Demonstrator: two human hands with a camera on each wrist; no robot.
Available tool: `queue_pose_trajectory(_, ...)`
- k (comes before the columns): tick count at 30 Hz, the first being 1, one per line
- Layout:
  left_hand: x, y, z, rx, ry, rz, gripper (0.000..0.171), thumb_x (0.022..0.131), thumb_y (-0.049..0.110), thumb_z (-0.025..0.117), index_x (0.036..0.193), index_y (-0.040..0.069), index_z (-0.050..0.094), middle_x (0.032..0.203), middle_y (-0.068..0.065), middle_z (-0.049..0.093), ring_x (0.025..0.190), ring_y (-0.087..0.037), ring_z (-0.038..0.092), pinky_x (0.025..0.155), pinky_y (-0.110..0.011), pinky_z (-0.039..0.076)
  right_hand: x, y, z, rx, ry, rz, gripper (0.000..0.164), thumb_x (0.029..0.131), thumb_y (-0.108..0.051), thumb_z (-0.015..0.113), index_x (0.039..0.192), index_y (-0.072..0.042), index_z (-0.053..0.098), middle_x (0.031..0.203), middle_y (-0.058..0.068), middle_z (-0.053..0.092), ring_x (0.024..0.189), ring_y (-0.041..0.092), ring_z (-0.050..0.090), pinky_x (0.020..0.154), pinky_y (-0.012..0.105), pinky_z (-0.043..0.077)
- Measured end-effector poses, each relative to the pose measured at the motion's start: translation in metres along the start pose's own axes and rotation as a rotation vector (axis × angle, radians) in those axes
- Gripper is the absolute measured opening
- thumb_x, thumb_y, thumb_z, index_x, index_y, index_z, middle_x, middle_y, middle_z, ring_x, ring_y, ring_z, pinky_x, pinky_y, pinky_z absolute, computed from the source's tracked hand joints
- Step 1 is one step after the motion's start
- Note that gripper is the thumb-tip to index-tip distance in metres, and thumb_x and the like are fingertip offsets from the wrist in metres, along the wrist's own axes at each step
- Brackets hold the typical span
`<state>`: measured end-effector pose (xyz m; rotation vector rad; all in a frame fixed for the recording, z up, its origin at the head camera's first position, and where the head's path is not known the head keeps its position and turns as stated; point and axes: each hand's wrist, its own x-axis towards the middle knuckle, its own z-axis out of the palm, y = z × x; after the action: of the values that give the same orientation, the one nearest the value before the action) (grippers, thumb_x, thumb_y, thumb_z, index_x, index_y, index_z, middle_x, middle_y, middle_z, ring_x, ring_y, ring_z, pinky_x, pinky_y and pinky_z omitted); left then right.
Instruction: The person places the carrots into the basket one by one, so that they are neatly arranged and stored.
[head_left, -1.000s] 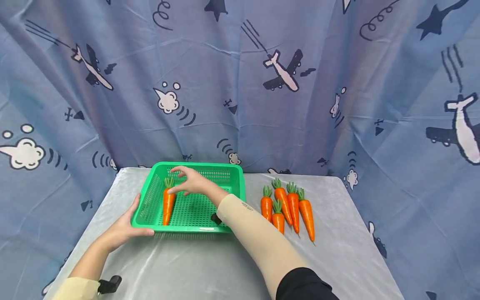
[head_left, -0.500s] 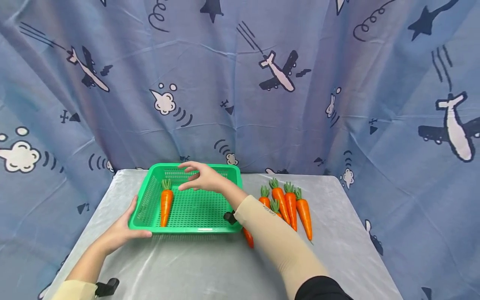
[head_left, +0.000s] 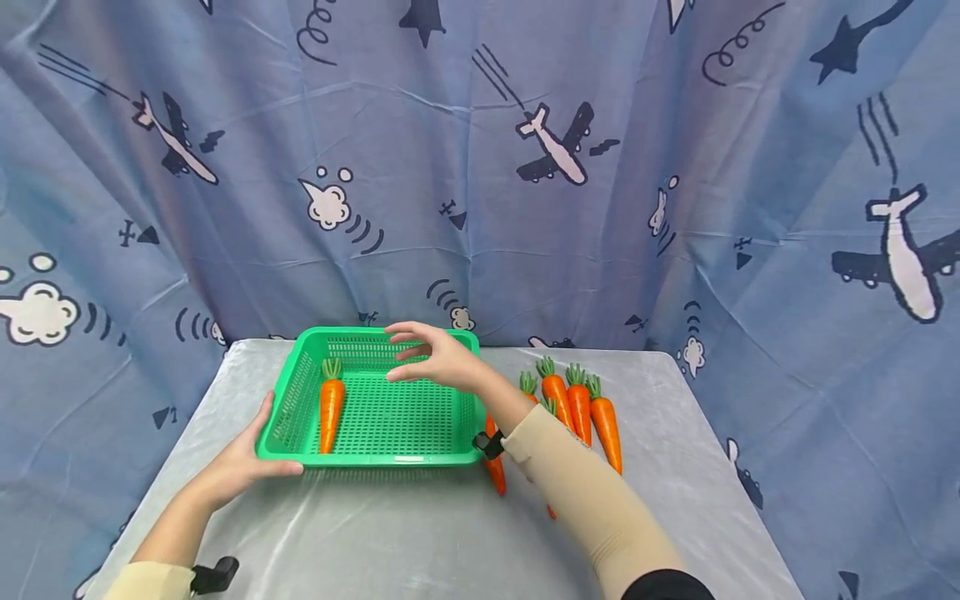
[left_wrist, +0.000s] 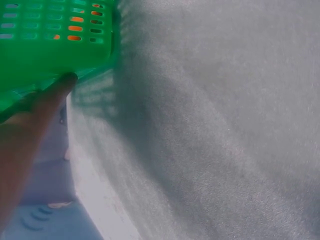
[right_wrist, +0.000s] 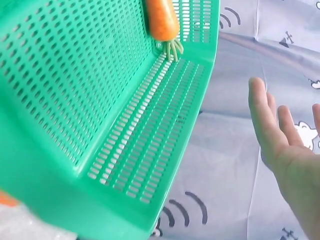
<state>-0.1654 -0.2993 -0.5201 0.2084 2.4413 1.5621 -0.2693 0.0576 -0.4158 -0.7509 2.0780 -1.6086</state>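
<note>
A green plastic basket (head_left: 405, 421) with slotted walls stands on the grey-covered table. One carrot (head_left: 332, 417) with green stalks lies lengthwise along its left side. My left hand (head_left: 240, 462) holds the basket's front left corner, thumb along the front rim and fingers by the left wall. In the left wrist view a digit of the left hand (left_wrist: 47, 102) reaches to the basket wall (left_wrist: 55, 57). My right hand (head_left: 446, 362) hovers over the basket's right part, fingers spread and holding nothing. The right wrist view has the right hand (right_wrist: 290, 155) apart from the rim.
Several more carrots (head_left: 606, 425) lie right of the basket, some partly hidden behind my right forearm (head_left: 585, 492). One carrot (head_left: 495, 467) lies close to the basket's right side. A blue patterned curtain (head_left: 420, 167) hangs behind and beside the table (head_left: 390, 533).
My right hand has moved right, away from the carrot in the basket, which stays where it lies. The left hand keeps its place on the basket's corner. The view has shifted slightly.
</note>
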Motion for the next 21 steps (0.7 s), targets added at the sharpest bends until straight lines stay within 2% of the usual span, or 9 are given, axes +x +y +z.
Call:
queue_pose_trajectory(6,0.0,-0.001,-0.001,-0.015,0.002,-0.004,0.133,0.078,0.01,0.086,0.16,0.033,-0.017,0.168,-0.019,-0.012,0.15,-0.047,-0.002,0.113,-0.071,0.01,-0.019,0.002,-0.016,-0.036,0.037,-0.015,0.066,0.087,-0.02,0.082,0.145,-0.029,0.053,0.147,0.002,0.053,0.125,0.023,0.06,0.091,0.038,0.057)
queue_pose_trajectory(14,0.001,0.001,0.002,0.003,-0.001,-0.023,0.133,0.078,0.012,0.086,0.16,0.034,-0.017,0.168,-0.02,-0.011,0.151,-0.048,-0.001,0.114,-0.071,0.011,-0.048,0.016,-0.045,-0.028,0.097,-0.02,0.066,0.087,-0.018,0.081,0.146,-0.026,0.051,0.148,0.005,0.052,0.13,0.033,0.056,0.094,0.041,0.056)
queue_pose_trajectory(21,-0.001,0.001,0.001,0.002,0.001,-0.018,0.132,0.078,0.011,0.085,0.16,0.034,-0.016,0.168,-0.019,-0.011,0.151,-0.047,-0.001,0.114,-0.071,0.011,-0.072,0.029,-0.062,-0.067,0.158,0.025,0.068,0.087,-0.022,0.081,0.147,-0.027,0.05,0.148,0.004,0.052,0.131,0.032,0.055,0.097,0.043,0.054)
